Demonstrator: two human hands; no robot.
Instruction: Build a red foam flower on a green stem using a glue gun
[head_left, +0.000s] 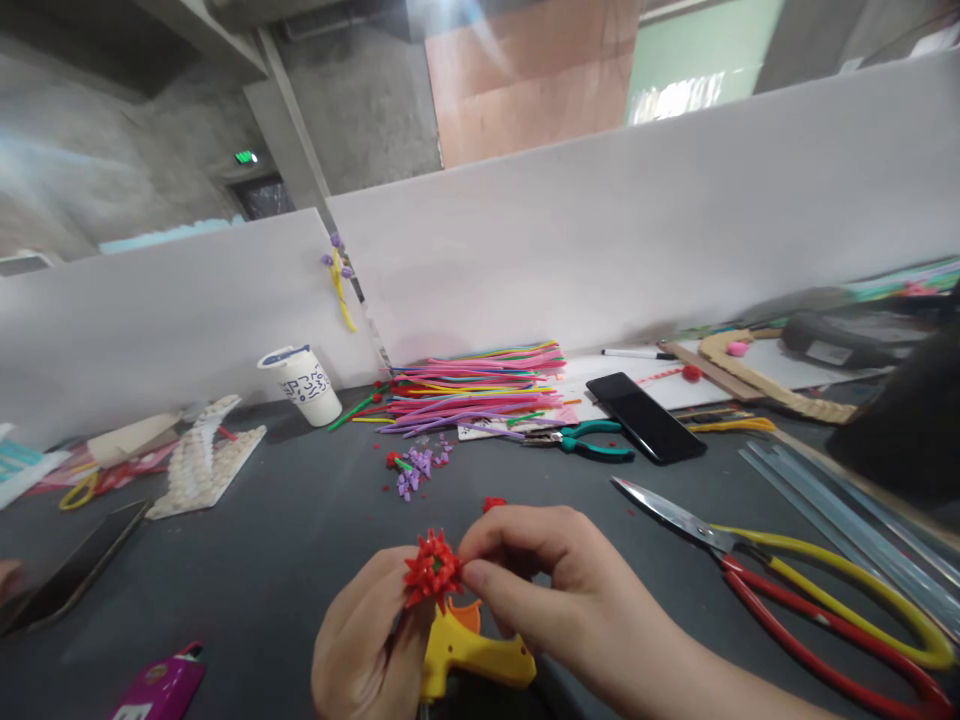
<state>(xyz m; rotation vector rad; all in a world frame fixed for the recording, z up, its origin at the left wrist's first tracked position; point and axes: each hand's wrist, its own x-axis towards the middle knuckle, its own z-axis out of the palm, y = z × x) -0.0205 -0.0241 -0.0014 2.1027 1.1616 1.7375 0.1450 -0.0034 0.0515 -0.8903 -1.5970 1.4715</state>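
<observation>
A spiky red flower with a green centre [433, 568] stands up between my two hands at the lower middle. My left hand [369, 635] is closed around its underside; what its fingers grip below the petals is hidden. From the right, my right hand [559, 575] pinches at the flower's edge with thumb and forefinger. Just beneath them sits a yellow glue gun with an orange trigger [480, 650], partly covered by my hands. Another small red piece [493, 504] shows behind my right knuckles. Farther back lie small purple pieces [418, 468] and red bits.
Large scissors [731, 545] lie at right, near metal strips [862, 510]. Behind are teal pliers [592, 440], a black phone [645, 415], coloured sticks [472, 390] and a white cup [304, 385]. A purple packet [161, 688] and another person's hand [9, 578] are at left.
</observation>
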